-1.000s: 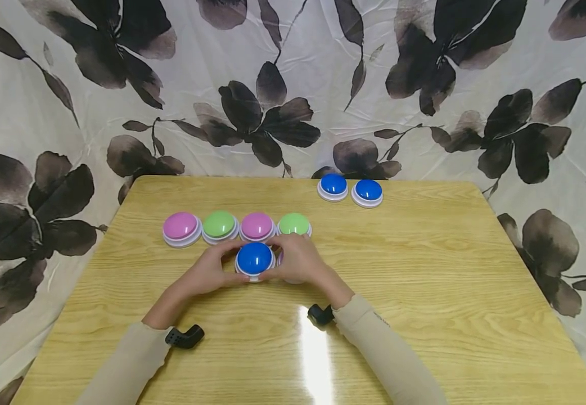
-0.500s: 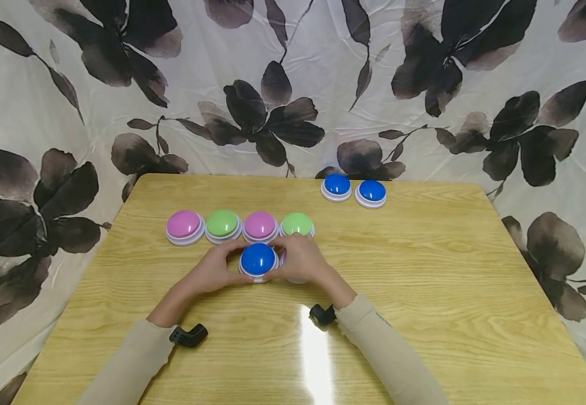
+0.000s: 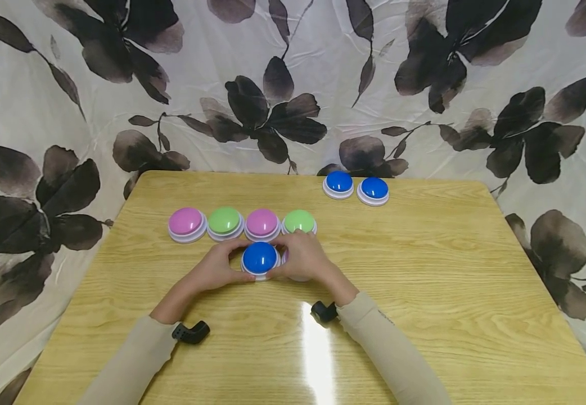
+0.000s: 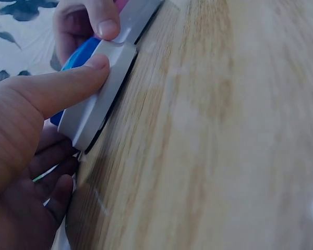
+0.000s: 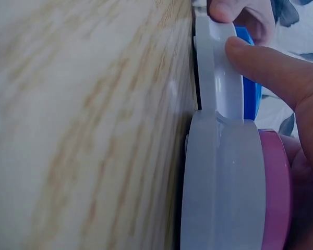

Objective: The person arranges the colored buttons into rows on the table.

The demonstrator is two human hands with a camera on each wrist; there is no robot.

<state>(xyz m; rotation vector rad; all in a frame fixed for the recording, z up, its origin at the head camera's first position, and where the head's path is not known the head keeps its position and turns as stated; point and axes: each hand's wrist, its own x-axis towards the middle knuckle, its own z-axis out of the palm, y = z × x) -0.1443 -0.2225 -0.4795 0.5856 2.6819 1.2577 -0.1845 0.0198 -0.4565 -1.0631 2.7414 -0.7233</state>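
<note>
Between my hands a blue dome push button point(image 3: 260, 257) with a white base sits at the front of a row of buttons. My left hand point(image 3: 220, 268) grips its left side, thumb on the near edge of the base and fingers round the far side. From the right, my right hand point(image 3: 303, 257) grips the same button, its thumb point(image 5: 266, 62) on the white base in the right wrist view. A pink push button point(image 5: 276, 192) stands against the blue one's right side, mostly covered by my right hand in the head view.
Behind the hands, pink point(image 3: 185, 222), green point(image 3: 224, 221), pink point(image 3: 262, 223) and green point(image 3: 299, 220) push buttons form a row. Two blue buttons, one left point(image 3: 338, 183) and one right point(image 3: 373, 190), stand near the far table edge. Floral cloth point(image 3: 186, 73) hangs behind the wooden table point(image 3: 424, 281).
The head view has drifted slightly, shifting everything a little to the right in the picture. Both hands keep their hold on the blue button, which stays in place against the row.
</note>
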